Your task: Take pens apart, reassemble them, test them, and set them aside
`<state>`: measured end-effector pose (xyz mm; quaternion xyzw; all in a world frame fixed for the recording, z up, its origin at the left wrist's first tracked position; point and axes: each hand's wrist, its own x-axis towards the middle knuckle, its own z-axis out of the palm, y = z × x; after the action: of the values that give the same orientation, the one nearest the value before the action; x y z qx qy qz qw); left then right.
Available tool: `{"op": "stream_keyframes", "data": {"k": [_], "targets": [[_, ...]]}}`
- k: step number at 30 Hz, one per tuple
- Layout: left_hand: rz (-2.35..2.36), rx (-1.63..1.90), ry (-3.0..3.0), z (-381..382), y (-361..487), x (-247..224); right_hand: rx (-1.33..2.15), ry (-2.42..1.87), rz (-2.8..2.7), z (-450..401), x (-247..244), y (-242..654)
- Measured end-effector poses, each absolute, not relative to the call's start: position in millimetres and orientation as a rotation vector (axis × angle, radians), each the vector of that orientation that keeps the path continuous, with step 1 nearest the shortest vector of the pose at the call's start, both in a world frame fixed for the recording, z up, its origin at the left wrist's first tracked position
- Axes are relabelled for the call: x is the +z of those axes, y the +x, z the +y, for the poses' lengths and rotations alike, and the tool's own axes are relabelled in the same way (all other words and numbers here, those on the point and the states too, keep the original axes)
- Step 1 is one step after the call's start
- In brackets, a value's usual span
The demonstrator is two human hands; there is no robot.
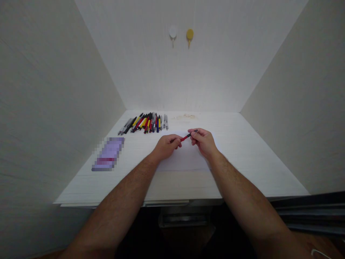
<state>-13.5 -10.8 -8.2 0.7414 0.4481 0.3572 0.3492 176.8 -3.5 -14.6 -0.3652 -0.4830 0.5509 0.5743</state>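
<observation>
Between my two hands is a red and black pen (185, 137), held slantwise above a sheet of white paper (185, 160). My left hand (168, 145) has its fingers closed round the red end. The black end is pinched by the thumb and fingers of my right hand (202, 141). Parts of the pen are hidden behind the fingers. A row of several pens (147, 123) in black, yellow, red, blue and clear lies beyond my left hand, towards the back of the white desk (248, 158).
A purple, pixelated flat item (109, 154) lies at the desk's left. White walls close in the left, back and right. A white hook (173, 33) and a yellow hook (190, 35) are on the back wall. Brownish marks (188, 116) show near the desk's rear edge.
</observation>
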Motion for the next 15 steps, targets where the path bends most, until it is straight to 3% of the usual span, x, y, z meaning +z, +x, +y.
{"op": "stream_keyframes", "data": {"k": [15], "targets": [[1.205, 0.995, 1.932, -12.2, -13.6, -11.2, 1.202, -0.901, -1.123, -5.5, -12.3, 174.0]]}}
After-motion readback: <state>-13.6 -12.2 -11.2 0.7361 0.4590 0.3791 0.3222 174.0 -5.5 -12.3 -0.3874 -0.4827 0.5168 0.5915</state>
